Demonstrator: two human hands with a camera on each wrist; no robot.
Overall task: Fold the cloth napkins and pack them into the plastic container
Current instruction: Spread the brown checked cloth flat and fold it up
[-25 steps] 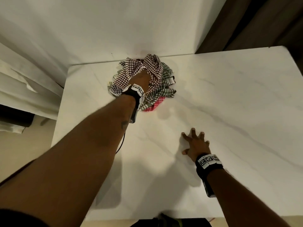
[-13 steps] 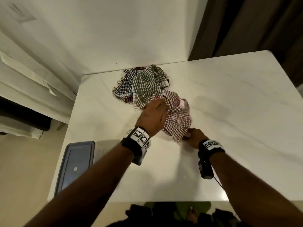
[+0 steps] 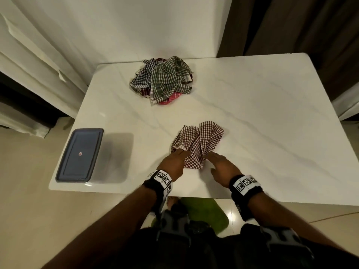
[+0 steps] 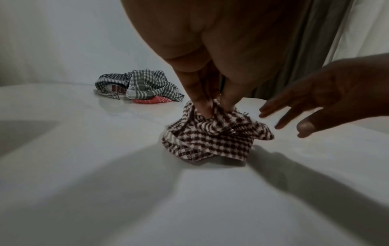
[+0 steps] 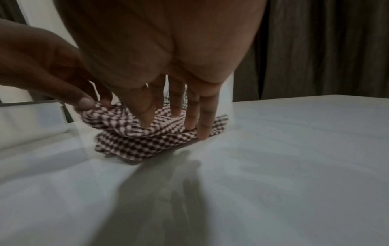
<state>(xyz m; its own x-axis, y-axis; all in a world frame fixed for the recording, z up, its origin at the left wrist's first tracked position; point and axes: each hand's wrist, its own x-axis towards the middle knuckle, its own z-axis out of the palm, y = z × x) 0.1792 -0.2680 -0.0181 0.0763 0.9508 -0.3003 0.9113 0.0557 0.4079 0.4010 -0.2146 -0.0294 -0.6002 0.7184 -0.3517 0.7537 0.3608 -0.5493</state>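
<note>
A crumpled maroon-checked napkin [image 3: 198, 144] lies near the front of the white table [image 3: 252, 105]. My left hand [image 3: 182, 152] pinches its near left edge, thumb and fingers [image 4: 202, 103] closed on the cloth [image 4: 210, 138]. My right hand [image 3: 208, 156] reaches its near right side with straight, spread fingers [image 5: 202, 119] whose tips touch the cloth [image 5: 151, 136]. A pile of checked napkins [image 3: 163, 80], green, black and red, sits at the back. The plastic container [image 3: 79, 154], shut under its grey-blue lid, stands at the front left corner.
A white wall and dark curtains [image 3: 291, 26] close off the table's far side. The table's front edge [image 3: 174, 193] runs just below my wrists. Bare marble stretches to the right of the napkin.
My left hand has drawn the maroon napkin out of the pile to the table's front. My right hand has come onto its right side. The view has tilted down, so the container shows fully.
</note>
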